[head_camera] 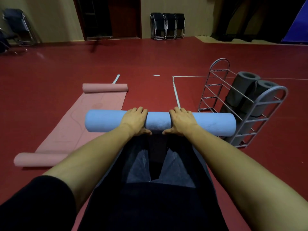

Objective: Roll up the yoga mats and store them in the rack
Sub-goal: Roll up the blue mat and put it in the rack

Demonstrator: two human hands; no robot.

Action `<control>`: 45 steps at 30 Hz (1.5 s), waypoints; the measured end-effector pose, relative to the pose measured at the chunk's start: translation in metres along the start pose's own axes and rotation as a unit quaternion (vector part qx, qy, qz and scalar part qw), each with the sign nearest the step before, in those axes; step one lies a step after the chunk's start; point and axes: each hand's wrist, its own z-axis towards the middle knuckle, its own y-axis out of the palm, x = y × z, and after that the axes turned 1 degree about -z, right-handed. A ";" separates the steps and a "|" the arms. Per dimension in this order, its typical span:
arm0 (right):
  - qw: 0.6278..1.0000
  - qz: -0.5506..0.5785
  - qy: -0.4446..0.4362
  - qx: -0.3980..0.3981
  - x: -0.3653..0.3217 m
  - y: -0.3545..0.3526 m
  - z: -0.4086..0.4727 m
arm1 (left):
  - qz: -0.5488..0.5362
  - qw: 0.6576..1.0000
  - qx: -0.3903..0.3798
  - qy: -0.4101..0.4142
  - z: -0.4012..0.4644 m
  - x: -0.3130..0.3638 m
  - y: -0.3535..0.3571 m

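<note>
fingertips [140, 108] — behind blue mat [106, 122]

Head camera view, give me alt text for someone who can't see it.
Both hands, left hand and right hand, grip a rolled blue yoga mat above a red floor. A pink mat lies partly unrolled at left; a metal rack holding grey mats stands at right.

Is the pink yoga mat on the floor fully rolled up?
No, the pink rubber yoga mat lies mostly flat on the red floor, curled only at both ends.

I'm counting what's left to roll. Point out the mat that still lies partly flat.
The pink mat, left of the hands: its middle is spread on the floor, only its ends curled. The blue mat and the grey mats are fully rolled.
</note>
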 end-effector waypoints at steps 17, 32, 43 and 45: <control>0.998 -0.029 -0.031 0.051 0.000 0.008 -0.007 | 0.035 0.997 0.050 0.040 -0.010 -0.005 0.004; 0.984 -0.086 -0.038 0.153 0.020 -0.073 0.000 | 0.077 0.986 0.144 0.047 0.004 -0.015 -0.084; 0.947 -0.149 -0.071 0.276 0.025 -0.172 0.008 | 0.110 0.965 0.234 0.034 -0.003 -0.038 -0.181; 0.942 -0.147 -0.074 0.291 0.025 -0.185 0.010 | 0.111 0.963 0.245 0.031 -0.005 -0.042 -0.194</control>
